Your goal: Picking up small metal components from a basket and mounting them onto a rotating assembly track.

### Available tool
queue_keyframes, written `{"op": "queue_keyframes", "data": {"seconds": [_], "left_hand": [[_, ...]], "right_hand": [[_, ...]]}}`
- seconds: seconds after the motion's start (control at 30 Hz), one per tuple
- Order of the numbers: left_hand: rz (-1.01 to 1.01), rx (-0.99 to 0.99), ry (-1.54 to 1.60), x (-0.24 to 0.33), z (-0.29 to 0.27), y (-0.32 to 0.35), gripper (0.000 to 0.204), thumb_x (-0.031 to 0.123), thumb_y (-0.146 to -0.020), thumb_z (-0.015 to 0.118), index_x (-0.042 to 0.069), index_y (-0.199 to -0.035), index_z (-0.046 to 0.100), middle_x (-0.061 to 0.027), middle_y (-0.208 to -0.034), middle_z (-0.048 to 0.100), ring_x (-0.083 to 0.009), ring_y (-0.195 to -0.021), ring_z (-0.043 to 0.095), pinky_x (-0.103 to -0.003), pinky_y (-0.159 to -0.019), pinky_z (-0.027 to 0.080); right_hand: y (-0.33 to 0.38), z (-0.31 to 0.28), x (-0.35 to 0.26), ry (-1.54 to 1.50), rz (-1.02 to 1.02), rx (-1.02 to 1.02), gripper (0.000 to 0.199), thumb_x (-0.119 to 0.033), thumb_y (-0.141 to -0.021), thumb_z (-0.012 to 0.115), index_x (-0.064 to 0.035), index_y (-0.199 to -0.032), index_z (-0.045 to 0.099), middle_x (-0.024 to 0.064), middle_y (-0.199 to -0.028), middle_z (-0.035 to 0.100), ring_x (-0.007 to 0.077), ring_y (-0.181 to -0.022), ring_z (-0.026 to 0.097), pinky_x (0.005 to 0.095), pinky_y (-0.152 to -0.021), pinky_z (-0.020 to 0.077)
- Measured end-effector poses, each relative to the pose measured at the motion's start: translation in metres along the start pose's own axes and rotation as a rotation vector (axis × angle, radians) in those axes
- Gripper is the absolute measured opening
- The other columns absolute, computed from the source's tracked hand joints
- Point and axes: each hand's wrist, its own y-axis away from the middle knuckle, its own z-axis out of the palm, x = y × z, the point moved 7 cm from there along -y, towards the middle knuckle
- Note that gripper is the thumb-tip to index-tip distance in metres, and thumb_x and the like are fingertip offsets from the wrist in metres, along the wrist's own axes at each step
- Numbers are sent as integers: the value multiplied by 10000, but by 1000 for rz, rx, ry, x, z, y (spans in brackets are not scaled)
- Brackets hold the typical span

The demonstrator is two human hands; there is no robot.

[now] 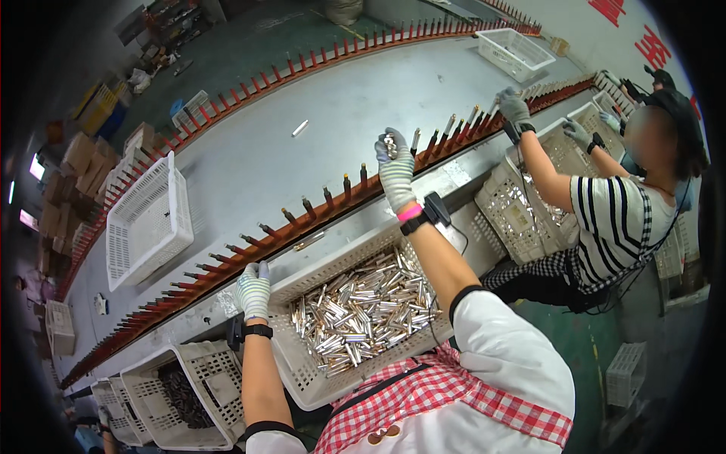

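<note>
— While the broad, smooth grey tabletop fills most of the view, what borders its near side?
— A long reddish-brown rail, set with upright, dark, slender pegs. Below it, close against the worker, sits a white perforated plastic crate, heaped with shiny silver metal tubes.
— And the hands?
— The right hand, in a striped whitish knit glove, is raised by the rail, fingers curled around a small bunch of silver tubes. The left hand, gloved alike, is at the crate's upper left corner; nothing shows in it, though I cannot tell whether it grips anything.
— Which step is this?
— Loading tubes onto pegs, I'd judge. The next move calls for working one tube free and lining it up with a bare peg; some stand just left of the right hand.
— Any strays?
— One lone silver tube lies on the tabletop, left of the right hand and well apart.
</note>
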Motion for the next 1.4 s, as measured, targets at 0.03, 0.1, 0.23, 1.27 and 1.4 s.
{"op": "queue_keyframes", "data": {"seconds": [0.03, 0.1, 0.23, 1.27, 1.4], "left_hand": [[-42, -4, -16, -14, -3, 4, 416, 455, -907, 545, 76, -1007, 686, -182, -921, 705, -362, -885, 669, -442, -780, 511], [-28, 35, -9, -21, -10, 8, 416, 452, -908, 545, 73, -1003, 685, -185, -918, 704, -363, -884, 668, -442, -781, 510], [21, 47, 17, 7, -7, 0, 415, 444, -907, 544, 63, -993, 686, -187, -915, 702, -366, -887, 667, -443, -781, 510], [-18, 13, -12, -5, -8, 0, 422, 458, -919, 519, 83, -1026, 679, -175, -946, 705, -363, -909, 663, -450, -781, 508], [-20, 16, -16, -9, -5, -3, 420, 461, -918, 521, 90, -1030, 684, -182, -958, 703, -364, -921, 664, -446, -796, 513]], "right_hand": [[21, 31, -18, 194, -192, -5, 386, 117, -852, 604, -41, -1204, 591, 30, -995, 618, 104, -881, 583, 236, -761, 536], [39, 56, -61, 512, -402, 85, 339, 78, -872, 602, -15, -1197, 577, 42, -1022, 622, 112, -897, 589, 239, -797, 526], [8, -14, -64, 905, -400, 280, 394, -34, -827, 654, -20, -1211, 569, 76, -975, 638, 169, -843, 596, 299, -793, 520], [67, 33, -44, 1129, -341, -30, 457, -143, -892, 646, 4, -1303, 512, 117, -1077, 631, 165, -934, 590, 301, -799, 506], [31, 43, -14, 895, -6, -21, 260, -126, -877, 687, 6, -1099, 658, 47, -913, 662, 117, -800, 584, 268, -775, 508]]}}
